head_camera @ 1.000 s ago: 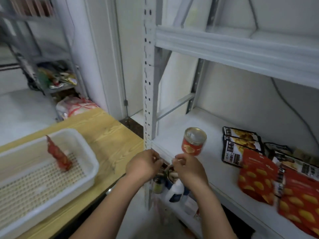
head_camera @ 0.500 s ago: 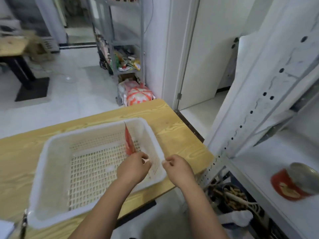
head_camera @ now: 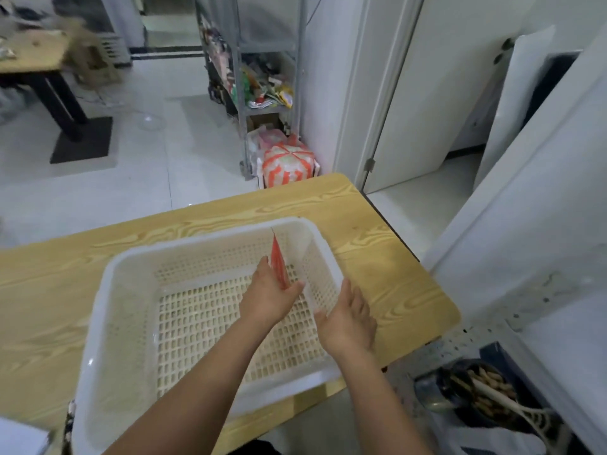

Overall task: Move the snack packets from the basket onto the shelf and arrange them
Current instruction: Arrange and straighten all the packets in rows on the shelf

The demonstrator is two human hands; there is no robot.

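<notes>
Centre frame: left hand (head_camera: 267, 298) had gone from the rim into the white perforated plastic basket (head_camera: 108, 290) | fingers (head_camera: 262, 269) and thumb flanked the slim red snack packet (head_camera: 277, 256) standing on edge by the right wall, pinch unconfirmed | right hand (head_camera: 348, 320) lay open-fingered on the rim | pickup apparently under way, packet not yet lifted towards the white metal shelf (head_camera: 571, 343) at right.

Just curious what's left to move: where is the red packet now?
In the head view the red packet stands on edge inside the white basket, near its right wall, its lower end between thumb and fingers of the left hand.
</notes>
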